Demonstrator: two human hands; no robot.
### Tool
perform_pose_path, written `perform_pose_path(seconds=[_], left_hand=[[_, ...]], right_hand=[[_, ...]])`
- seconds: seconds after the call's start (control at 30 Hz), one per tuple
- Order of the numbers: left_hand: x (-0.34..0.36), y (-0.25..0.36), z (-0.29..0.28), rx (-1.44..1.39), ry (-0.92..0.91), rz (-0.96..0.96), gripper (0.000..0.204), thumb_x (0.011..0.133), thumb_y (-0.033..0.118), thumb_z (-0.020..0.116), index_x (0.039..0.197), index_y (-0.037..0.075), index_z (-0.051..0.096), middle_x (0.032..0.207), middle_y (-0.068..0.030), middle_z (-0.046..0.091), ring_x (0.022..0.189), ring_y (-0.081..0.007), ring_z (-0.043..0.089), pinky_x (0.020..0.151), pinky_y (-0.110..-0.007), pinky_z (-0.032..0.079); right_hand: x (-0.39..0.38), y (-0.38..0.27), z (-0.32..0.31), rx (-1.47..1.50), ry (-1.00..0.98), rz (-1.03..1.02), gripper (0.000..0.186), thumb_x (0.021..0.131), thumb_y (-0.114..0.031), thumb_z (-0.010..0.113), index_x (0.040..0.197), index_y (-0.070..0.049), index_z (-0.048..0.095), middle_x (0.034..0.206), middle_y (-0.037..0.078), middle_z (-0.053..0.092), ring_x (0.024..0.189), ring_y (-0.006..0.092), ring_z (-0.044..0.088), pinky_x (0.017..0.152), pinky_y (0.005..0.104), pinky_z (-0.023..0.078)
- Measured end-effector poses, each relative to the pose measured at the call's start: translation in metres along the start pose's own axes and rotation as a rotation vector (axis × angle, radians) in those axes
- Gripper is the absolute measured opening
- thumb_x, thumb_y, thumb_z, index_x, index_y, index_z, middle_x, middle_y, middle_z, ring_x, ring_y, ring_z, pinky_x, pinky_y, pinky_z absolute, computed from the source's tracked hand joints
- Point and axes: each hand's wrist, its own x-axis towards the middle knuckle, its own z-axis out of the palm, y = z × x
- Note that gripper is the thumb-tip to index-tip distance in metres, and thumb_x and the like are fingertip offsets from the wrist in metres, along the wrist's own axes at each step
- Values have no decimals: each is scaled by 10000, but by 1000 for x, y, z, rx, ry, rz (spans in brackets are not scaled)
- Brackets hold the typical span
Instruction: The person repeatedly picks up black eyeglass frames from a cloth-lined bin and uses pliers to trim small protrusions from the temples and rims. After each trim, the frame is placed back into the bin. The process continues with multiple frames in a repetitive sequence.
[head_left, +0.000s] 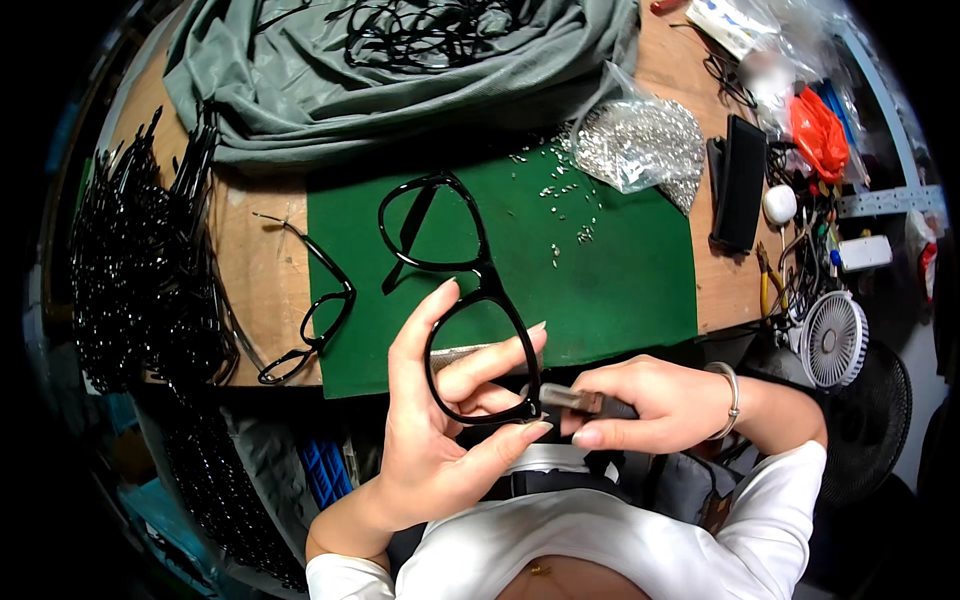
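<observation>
While the left hand point(425, 432) is grasping a black eyeglass frame point(489, 277) at the center of the view, its index finger is reaching the bridge and its thumb is lying by the frame's lower corner. Toward the lower center, the right hand point(655, 402) is clasping a metal-tipped hand tool point(573, 398), whose tip is pointing left at that same corner; whether it is gripping the frame, I cannot tell. One temple arm is showing behind the upper lens opening. A bracelet point(733, 400) is circling the right wrist.

Behind the hands, a green mat point(640, 300) is covering the middle of the table, with small silver pieces point(587, 234) lying scattered toward its upper right, beside a clear bag point(640, 140) that is holding many more. Left of center, another black frame point(350, 293) is straddling the mat's edge; at far left, a heap of black glasses parts point(140, 270) is glistening.
</observation>
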Motion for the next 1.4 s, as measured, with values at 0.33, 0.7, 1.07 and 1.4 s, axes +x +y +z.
perform_pose_path(seconds=[0.33, 0.7, 1.07, 1.4], left_hand=[[2, -7, 3, 103, -10, -27, 859, 717, -110, 575, 1312, 39, -28, 1162, -251, 461, 862, -177, 586, 737, -239, 481], [10, -10, 0, 132, -8, -89, 826, 721, -108, 569, 1306, 63, 11, 1193, -220, 438, 862, -120, 567, 705, -204, 464], [-43, -34, -11, 200, -101, 92, 693, 691, -114, 593, 1187, 48, 138, 980, -252, 531, 749, -154, 574, 730, -240, 451], [-29, -35, -14, -395, -124, -207, 672, 681, -171, 527, 1211, 65, 189, 1125, -230, 439, 968, -247, 536, 822, -340, 439]], right_hand=[[11, -7, 0, -404, 50, 59, 376, 808, -321, 537, 756, 51, 533, 576, 188, 551, 583, 344, 575, 540, 381, 452], [16, 15, -31, -480, 106, 170, 452, 770, -323, 596, 1041, 27, 507, 844, 174, 585, 763, 327, 573, 680, 354, 451], [29, 52, -25, -891, 526, 9, 291, 711, -177, 608, 913, 0, 496, 767, 143, 532, 744, 302, 536, 668, 376, 426], [61, 68, -37, -818, 689, 96, 165, 670, -60, 577, 799, 1, 493, 757, 166, 528, 756, 332, 536, 687, 402, 433]])
